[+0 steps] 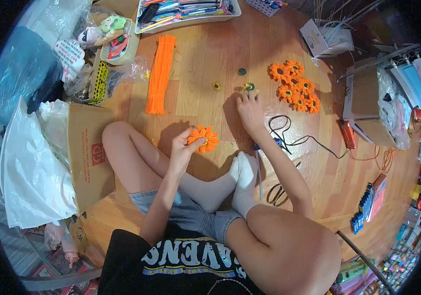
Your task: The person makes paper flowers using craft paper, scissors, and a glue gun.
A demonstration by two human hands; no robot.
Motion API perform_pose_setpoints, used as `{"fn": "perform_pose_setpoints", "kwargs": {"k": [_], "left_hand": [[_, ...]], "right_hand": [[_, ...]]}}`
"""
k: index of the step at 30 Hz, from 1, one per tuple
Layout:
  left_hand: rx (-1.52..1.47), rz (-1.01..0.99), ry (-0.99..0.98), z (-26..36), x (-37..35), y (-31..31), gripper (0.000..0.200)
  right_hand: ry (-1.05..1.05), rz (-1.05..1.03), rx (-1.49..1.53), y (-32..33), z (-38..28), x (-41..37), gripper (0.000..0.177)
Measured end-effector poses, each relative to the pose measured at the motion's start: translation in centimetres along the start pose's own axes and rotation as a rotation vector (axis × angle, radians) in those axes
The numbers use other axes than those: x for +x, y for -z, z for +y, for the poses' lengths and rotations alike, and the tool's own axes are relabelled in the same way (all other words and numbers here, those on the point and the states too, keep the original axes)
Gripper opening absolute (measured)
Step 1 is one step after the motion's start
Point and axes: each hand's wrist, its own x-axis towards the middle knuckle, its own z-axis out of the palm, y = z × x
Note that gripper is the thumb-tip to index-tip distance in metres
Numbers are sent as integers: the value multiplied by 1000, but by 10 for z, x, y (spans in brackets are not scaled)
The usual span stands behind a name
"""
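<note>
"AVENS" on the black shirt.

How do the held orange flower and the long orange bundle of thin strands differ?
The orange flower is round and petalled; the orange bundle is long and straight. The flower is in the left hand; the bundle lies on the wooden floor. Both are bright orange.

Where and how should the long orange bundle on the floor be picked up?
Probably best around the middle of the orange bundle, from above, fingers and thumb closing across its narrow width. It lies flat with its long strands side by side, so a grip at one end might let the rest sag or splay. Bare wooden floor along its right side leaves room for fingers.
</note>
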Motion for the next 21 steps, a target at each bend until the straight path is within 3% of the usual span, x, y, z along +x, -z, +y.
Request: {"fn": "perform_pose_setpoints", "kwargs": {"k": [2, 4, 8, 10, 11, 13, 16, 21], "left_hand": [[83, -8, -33, 7, -1, -4, 17], [411, -94, -366, 14, -3, -9, 21], [504, -115, -429, 21, -12, -14, 25], [640, -135, -493, 29, -17, -16, 29], [641, -132, -492, 34, -20, -18, 29], [733, -76, -635, 42, -25, -21, 31], [708, -35, -770, 48, -30, -24, 29], [699, -7, -791, 57, -41, -25, 27]], "right_hand": [[46, -1, -4, 9, 0, -1, 17], [-29, 43, 291, 31, -7, -8, 9], [-106, 162, 600, 52, -21, -17, 12], [-159, 268, 983, 67, -27, -20, 17], [-157, 267, 985, 79, -30, -24, 17], [-192, 160, 1326, 108, -36, -35, 20], [-151, 67, 1413, 124, -43, -50, 18], [-99, 25, 1472, 137, -43, -67, 19]]}}
